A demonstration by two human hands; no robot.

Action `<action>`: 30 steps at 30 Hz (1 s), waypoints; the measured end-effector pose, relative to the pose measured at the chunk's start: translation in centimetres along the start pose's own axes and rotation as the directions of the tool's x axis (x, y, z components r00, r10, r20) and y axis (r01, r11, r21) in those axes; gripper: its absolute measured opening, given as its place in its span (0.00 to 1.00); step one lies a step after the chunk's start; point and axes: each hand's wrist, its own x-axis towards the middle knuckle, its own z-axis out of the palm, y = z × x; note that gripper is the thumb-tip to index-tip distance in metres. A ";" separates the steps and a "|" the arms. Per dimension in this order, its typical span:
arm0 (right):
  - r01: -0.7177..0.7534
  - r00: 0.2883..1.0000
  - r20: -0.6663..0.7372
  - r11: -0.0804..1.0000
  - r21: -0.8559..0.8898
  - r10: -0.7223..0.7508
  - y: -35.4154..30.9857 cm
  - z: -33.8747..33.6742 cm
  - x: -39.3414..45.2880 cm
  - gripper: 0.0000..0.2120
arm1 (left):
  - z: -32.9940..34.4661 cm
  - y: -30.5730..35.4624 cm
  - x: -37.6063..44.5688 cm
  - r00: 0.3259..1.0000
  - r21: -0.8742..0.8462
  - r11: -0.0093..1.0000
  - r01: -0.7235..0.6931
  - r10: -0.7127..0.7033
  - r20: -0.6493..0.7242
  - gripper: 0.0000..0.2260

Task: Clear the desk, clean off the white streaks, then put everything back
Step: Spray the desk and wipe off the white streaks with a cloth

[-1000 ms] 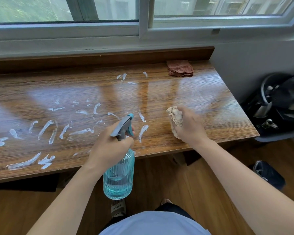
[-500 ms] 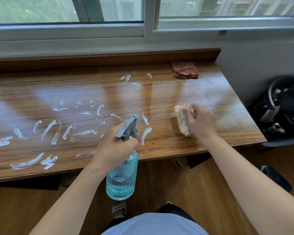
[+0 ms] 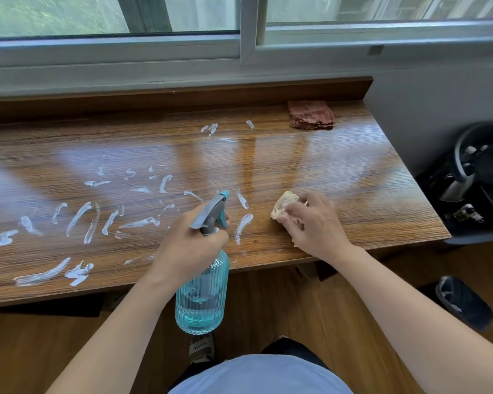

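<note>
Clearing: we judge it done; only a folded brown cloth [image 3: 311,118] sits on the desk [image 3: 353,172].
Streaks: white streaks [image 3: 80,217] mostly remain.
Left hand [image 3: 187,245]: clamped on spray bottle [image 3: 202,294].
Right hand [image 3: 315,223]: presses beige rag [image 3: 283,203], fingers curled over it.
Left: wiping, then returning items.

One head-worn view looks forward and down, close over the desk [image 3: 339,172].

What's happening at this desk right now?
A person is cleaning the wooden desk. The left hand grips a ribbed blue glass spray bottle, while the right hand presses a crumpled beige cloth on the desk. Many white streaks remain. A folded reddish-brown cloth lies at the back.
</note>
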 end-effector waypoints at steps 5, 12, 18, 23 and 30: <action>-0.064 0.998 0.009 0.996 0.068 0.064 0.8 0.6 0.8 0.18 | 0.0 -0.1 0.1 1.000 0.018 1.000 0.010 -0.010 0.005 0.09; -0.086 0.996 -0.017 0.996 -0.027 0.085 1.1 0.8 -0.2 0.17 | -0.4 -0.5 0.0 1.000 -0.001 1.000 0.006 -0.006 0.029 0.10; -0.071 0.997 0.021 0.991 0.113 0.069 -3.5 0.8 -4.1 0.15 | -0.3 -0.5 -0.3 1.000 -0.022 1.000 0.001 0.000 0.021 0.10; 0.052 0.992 0.107 0.985 0.167 -0.070 -7.2 0.2 -4.9 0.14 | -0.4 -0.1 -0.3 1.000 -0.029 1.000 0.006 -0.005 0.029 0.10; -0.202 0.979 0.043 0.978 0.053 0.200 -3.5 0.2 -3.0 0.11 | -1.0 -0.9 0.0 1.000 0.000 1.000 0.004 -0.004 -0.004 0.08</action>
